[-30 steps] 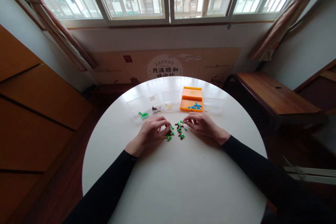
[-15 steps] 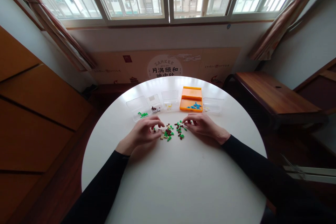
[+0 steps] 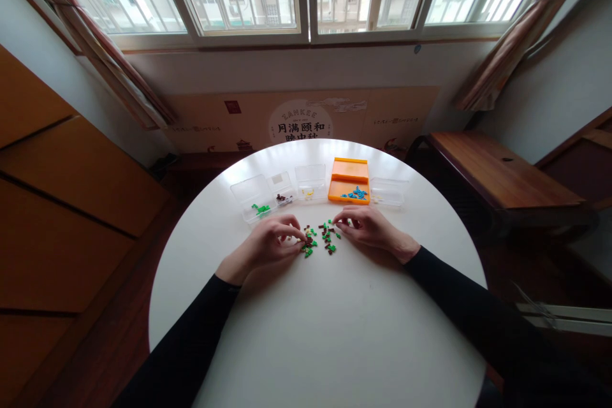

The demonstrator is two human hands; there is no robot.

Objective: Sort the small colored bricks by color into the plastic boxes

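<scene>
Small green, brown and beige toy bricks (image 3: pixel 308 248) lie in a loose pile on the white table. My left hand (image 3: pixel 270 240) reaches into its left side, thumb and forefinger pinched together at a brown brick; whether they grip one is too small to tell. A smaller scatter of green and brown bricks (image 3: pixel 327 237) lies just to the right. Beside its upper end, my right hand (image 3: pixel 366 227) rests with fingers curled and the tips close together. Anything between those tips is hidden.
Along the far side of the round table (image 3: pixel 354 331) stand a clear box of green bricks (image 3: pixel 261 209), one with brown pieces (image 3: pixel 281 197), one with yellow pieces (image 3: pixel 307 192), an orange case (image 3: pixel 349 180) with blue bricks, and another clear box (image 3: pixel 389 194).
My left hand has moved right into the pile, and its thumb and forefinger have closed from apart to a pinch. My right hand has stayed nearly still.
</scene>
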